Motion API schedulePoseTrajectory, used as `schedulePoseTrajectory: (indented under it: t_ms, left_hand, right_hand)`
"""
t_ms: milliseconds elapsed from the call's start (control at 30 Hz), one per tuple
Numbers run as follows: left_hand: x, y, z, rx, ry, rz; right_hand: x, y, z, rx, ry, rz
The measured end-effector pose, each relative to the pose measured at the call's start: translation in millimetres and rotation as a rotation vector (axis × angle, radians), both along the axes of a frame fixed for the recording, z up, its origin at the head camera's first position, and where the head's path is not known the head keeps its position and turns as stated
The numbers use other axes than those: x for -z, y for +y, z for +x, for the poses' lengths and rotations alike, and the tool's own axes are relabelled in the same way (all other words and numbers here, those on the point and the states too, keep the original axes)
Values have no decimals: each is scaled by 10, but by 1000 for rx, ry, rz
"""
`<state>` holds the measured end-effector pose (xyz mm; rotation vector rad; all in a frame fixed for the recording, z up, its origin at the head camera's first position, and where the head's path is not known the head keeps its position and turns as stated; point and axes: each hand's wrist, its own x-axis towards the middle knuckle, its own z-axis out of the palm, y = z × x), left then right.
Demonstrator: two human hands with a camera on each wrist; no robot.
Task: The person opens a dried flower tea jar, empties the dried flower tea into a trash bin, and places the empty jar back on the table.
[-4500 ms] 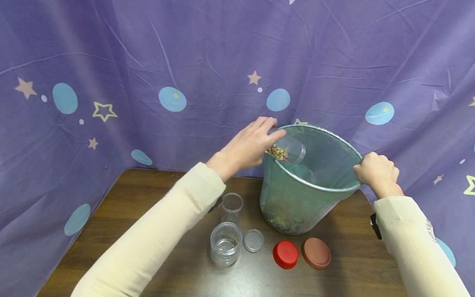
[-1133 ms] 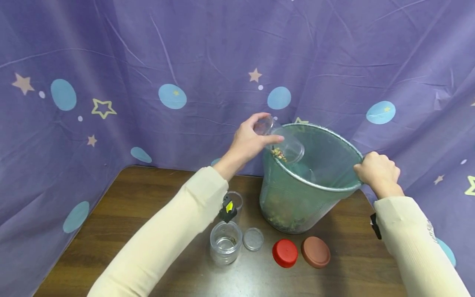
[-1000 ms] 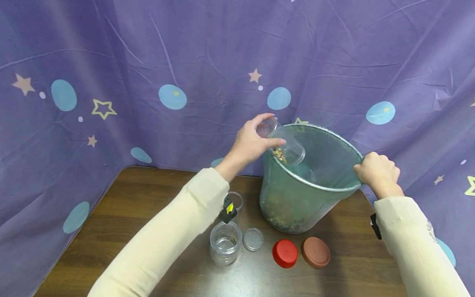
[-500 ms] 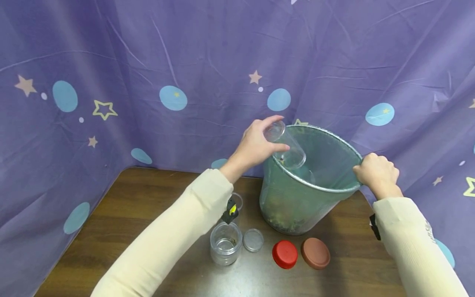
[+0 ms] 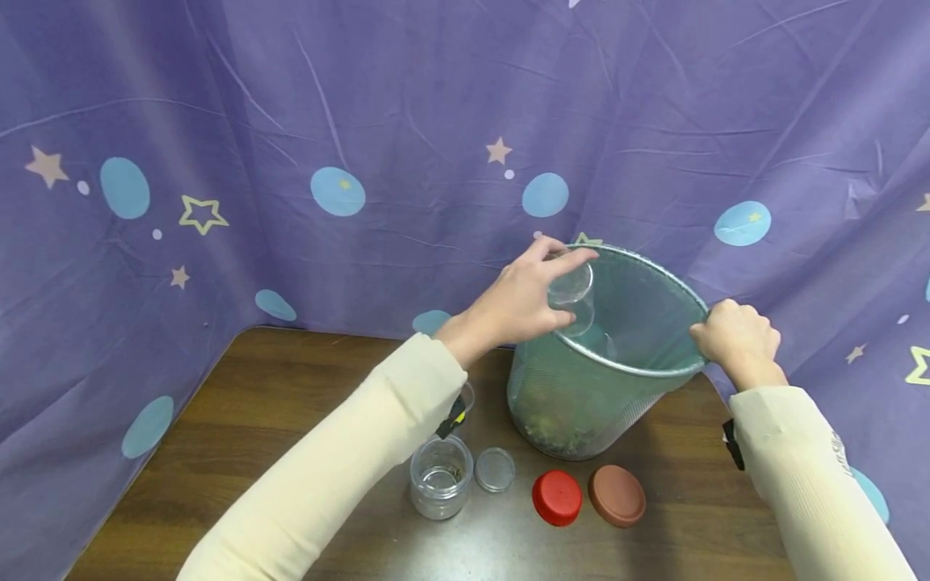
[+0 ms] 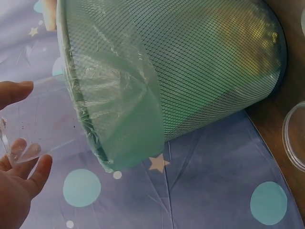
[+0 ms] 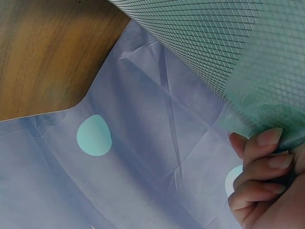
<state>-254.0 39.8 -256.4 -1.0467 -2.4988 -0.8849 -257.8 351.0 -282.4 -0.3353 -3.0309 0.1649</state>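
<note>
In the head view my left hand [image 5: 519,298] holds a clear jar [image 5: 579,294] with its base up, over the near-left rim of a mesh wastebasket [image 5: 574,383]. The mouth points down into the basket. In the left wrist view the thumb and fingers grip the jar [image 6: 50,119] near its base, and only small specks show on its wall. A thin green bag [image 6: 136,119] lines the basket and folds over its rim. My right hand [image 5: 737,337] grips the basket's right rim; in the right wrist view its fingers [image 7: 259,169] curl round rim and bag.
An open clear jar [image 5: 439,480] with a few crumbs stands on the wooden table [image 5: 291,403]. Another clear container [image 5: 467,396] is mostly behind my left wrist. A clear lid [image 5: 496,470], a red lid [image 5: 557,497] and a brownish lid [image 5: 617,495] lie nearby. A purple curtain [image 5: 407,121] hangs behind.
The dried yellowish bits seen in the jar earlier have left it. My left hand has moved right and tipped the jar more steeply down. The right hand keeps its hold on the rim.
</note>
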Motion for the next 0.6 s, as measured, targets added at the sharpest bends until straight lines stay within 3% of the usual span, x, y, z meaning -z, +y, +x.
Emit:
schedulePoseTrajectory:
  t_ms: [300,600]
  left_hand:
    - [-15,16,-1,-33,35,-27]
    - [-3,16,5,-34,11,-8]
  right_hand:
    - [-2,-5,-2,0,2,4]
    - [-3,1,2,-6,6,1]
